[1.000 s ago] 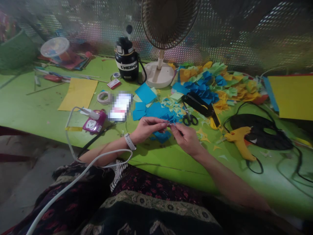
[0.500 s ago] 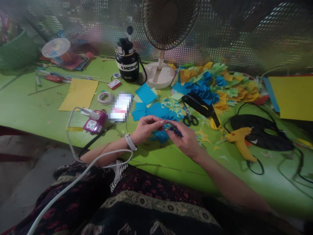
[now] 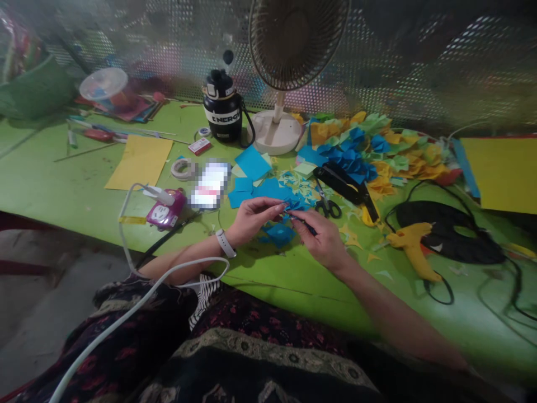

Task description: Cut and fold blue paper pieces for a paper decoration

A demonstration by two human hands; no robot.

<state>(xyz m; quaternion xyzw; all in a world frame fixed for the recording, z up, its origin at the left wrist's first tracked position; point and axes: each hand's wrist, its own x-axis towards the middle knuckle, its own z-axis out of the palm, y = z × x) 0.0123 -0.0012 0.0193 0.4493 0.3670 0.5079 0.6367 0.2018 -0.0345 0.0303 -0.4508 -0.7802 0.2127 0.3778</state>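
In the head view, my left hand (image 3: 255, 219) pinches a folded blue paper piece (image 3: 295, 206) between thumb and fingertips. My right hand (image 3: 321, 235) meets it from the right, its fingers closed around a dark slender tool (image 3: 309, 226) whose kind I cannot make out. The tool's tip lies close to the blue paper. Beneath and just beyond both hands are blue paper squares (image 3: 269, 188) and a crumpled blue piece (image 3: 280, 234). Scissors with black handles (image 3: 329, 209) lie right behind my right hand, beside a black stapler (image 3: 340, 182).
A pile of folded paper flowers (image 3: 356, 148) spreads at the back right. Nearby are a yellow glue gun (image 3: 415, 249), a black mask-shaped item (image 3: 444, 224), a fan (image 3: 277, 131), a black bottle (image 3: 223, 115), a phone (image 3: 211, 184), masking tape (image 3: 183, 168) and a purple power socket (image 3: 165, 210).
The blue paper at my fingertips has come into clearer view. My right fingers have shifted slightly down and right around the dark tool. The whole view has moved a little.
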